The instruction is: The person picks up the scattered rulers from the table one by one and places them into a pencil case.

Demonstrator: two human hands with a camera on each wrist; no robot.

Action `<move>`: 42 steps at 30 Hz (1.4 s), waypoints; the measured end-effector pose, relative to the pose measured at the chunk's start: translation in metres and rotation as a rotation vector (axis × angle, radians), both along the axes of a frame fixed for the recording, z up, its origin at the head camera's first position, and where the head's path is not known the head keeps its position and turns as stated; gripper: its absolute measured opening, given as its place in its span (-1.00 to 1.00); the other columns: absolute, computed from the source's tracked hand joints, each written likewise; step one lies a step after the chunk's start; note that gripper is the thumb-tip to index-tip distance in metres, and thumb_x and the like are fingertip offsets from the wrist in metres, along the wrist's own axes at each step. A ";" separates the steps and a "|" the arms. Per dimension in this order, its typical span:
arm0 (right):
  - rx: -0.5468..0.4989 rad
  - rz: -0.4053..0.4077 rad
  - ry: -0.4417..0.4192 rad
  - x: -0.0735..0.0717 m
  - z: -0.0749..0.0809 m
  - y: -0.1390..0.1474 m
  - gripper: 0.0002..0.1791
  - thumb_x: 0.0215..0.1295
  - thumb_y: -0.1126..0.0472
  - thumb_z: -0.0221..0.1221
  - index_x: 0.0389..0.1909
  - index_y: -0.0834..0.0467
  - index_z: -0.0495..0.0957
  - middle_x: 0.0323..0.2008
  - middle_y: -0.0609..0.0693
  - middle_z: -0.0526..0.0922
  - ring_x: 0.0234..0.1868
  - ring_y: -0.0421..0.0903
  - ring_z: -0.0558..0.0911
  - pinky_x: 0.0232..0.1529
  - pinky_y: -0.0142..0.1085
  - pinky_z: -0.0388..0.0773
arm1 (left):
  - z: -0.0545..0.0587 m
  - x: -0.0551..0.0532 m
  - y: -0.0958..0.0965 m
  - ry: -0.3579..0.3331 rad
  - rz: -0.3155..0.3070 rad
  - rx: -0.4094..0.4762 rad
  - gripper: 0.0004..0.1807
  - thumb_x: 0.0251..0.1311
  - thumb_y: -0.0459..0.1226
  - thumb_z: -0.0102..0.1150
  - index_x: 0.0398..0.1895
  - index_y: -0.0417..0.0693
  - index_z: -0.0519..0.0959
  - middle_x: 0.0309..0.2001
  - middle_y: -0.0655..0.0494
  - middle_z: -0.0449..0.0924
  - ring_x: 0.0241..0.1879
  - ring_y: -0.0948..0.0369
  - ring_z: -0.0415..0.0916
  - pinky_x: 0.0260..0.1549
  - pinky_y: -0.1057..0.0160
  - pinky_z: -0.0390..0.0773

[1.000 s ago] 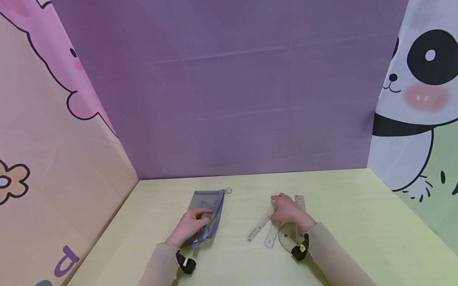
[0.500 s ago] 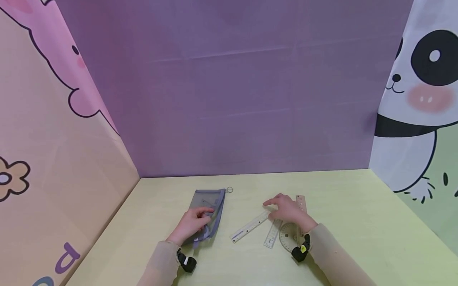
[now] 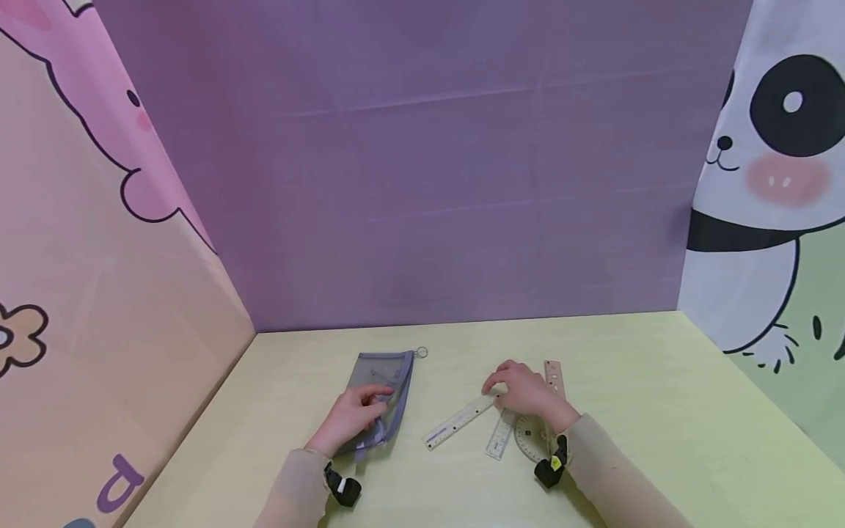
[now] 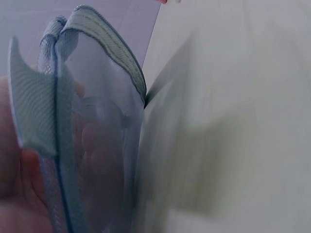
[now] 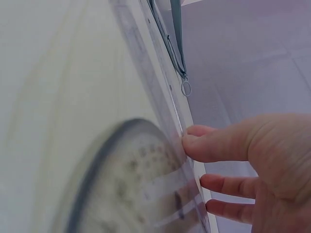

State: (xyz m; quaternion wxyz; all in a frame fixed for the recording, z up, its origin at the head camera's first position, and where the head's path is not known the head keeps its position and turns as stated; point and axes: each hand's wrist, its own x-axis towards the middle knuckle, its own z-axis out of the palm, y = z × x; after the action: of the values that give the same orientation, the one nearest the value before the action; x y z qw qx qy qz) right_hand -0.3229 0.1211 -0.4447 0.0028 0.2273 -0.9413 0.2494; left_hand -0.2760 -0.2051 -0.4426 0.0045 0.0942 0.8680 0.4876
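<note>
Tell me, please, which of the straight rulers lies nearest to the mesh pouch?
The leftmost ruler in the head view, slanting from the right hand toward the pouch; the middle ruler lies farther right, and the pinkish ruler, partly hidden, farthest right.

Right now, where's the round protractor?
In the head view, the protractor lies on the table right of centre, just this side of the right hand, with a clear ruler to its left.

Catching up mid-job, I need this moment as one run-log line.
left hand: holds mesh zip pouch | right hand: pinches black-dotted ruler by one end | near right hand: second ruler, protractor, pink ruler
</note>
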 end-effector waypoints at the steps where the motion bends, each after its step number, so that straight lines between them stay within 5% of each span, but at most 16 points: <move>1: 0.001 -0.002 -0.002 0.000 0.000 0.000 -0.74 0.05 0.32 0.37 -0.34 -0.13 0.67 0.01 0.07 0.50 0.06 0.11 0.46 -0.04 0.10 0.40 | 0.000 0.000 0.000 -0.001 -0.001 0.003 -0.62 0.13 -0.38 0.15 0.06 -0.27 0.60 -0.58 0.12 0.38 -0.64 0.22 0.31 -0.58 0.29 0.36; 13: -0.028 0.006 -0.006 -0.002 -0.003 0.003 -0.76 -0.01 0.34 0.36 -0.51 -0.02 0.51 0.02 0.09 0.52 0.07 0.13 0.47 -0.03 0.15 0.37 | -0.003 0.000 -0.001 0.015 -0.010 0.014 -0.61 0.13 -0.39 0.15 0.05 -0.32 0.59 -0.60 0.14 0.36 -0.65 0.21 0.29 -0.60 0.30 0.34; 18: -0.101 0.044 -0.040 -0.007 -0.005 0.008 -0.85 0.05 0.33 0.31 -0.54 0.04 0.56 -0.16 -0.01 0.56 -0.06 0.03 0.51 0.00 0.02 0.40 | -0.004 0.000 -0.001 0.010 -0.003 0.015 -0.61 0.13 -0.39 0.14 0.05 -0.31 0.59 -0.59 0.14 0.36 -0.65 0.21 0.30 -0.60 0.30 0.35; 22: -0.244 0.063 -0.138 -0.009 -0.001 0.014 -0.94 0.17 0.32 0.24 -0.46 0.12 0.60 -0.22 -0.02 0.60 -0.08 0.00 0.52 0.03 -0.01 0.39 | -0.003 0.001 0.000 0.002 -0.002 0.017 -0.61 0.13 -0.39 0.15 0.06 -0.31 0.59 -0.59 0.14 0.36 -0.64 0.21 0.30 -0.60 0.30 0.35; 26: -0.426 0.018 -0.258 -0.012 0.007 0.019 -0.89 0.28 0.26 0.17 -0.31 0.22 0.62 -0.04 0.10 0.62 0.10 0.08 0.50 0.14 0.04 0.33 | -0.003 0.001 0.000 -0.003 0.001 0.019 -0.62 0.13 -0.40 0.15 0.06 -0.31 0.59 -0.60 0.14 0.36 -0.64 0.21 0.29 -0.60 0.30 0.34; 34: -0.883 -0.015 -0.462 -0.016 0.014 0.027 -0.80 0.39 0.24 0.10 -0.12 0.31 0.50 -0.04 0.19 0.60 0.00 -0.03 0.59 0.13 -0.06 0.45 | -0.004 -0.001 0.000 -0.004 0.004 0.008 -0.62 0.14 -0.40 0.15 0.06 -0.30 0.59 -0.60 0.13 0.36 -0.65 0.22 0.29 -0.59 0.30 0.34; 38: -1.054 0.002 -0.444 -0.013 0.022 0.027 -0.88 0.39 0.24 0.11 -0.17 0.21 0.47 -0.19 0.07 0.61 -0.09 -0.07 0.63 0.07 -0.10 0.50 | -0.002 0.001 0.000 -0.001 -0.009 0.014 -0.61 0.13 -0.38 0.16 0.06 -0.31 0.59 -0.59 0.14 0.36 -0.64 0.22 0.29 -0.60 0.31 0.34; 42: -1.107 0.021 -0.358 -0.009 0.030 0.026 -0.90 0.37 0.25 0.14 -0.19 0.19 0.47 -0.26 -0.01 0.61 -0.13 -0.11 0.64 -0.01 -0.19 0.54 | -0.001 0.002 -0.001 0.005 -0.024 0.029 -0.60 0.12 -0.38 0.16 0.06 -0.33 0.58 -0.59 0.14 0.36 -0.64 0.21 0.30 -0.61 0.31 0.35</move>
State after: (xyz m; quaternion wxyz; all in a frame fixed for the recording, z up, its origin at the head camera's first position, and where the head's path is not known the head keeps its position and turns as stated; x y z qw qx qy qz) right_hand -0.3318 0.1473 -0.4151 -0.0405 0.1554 -0.6544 0.7389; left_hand -0.2742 -0.2060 -0.4436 0.0069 0.1055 0.8597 0.4997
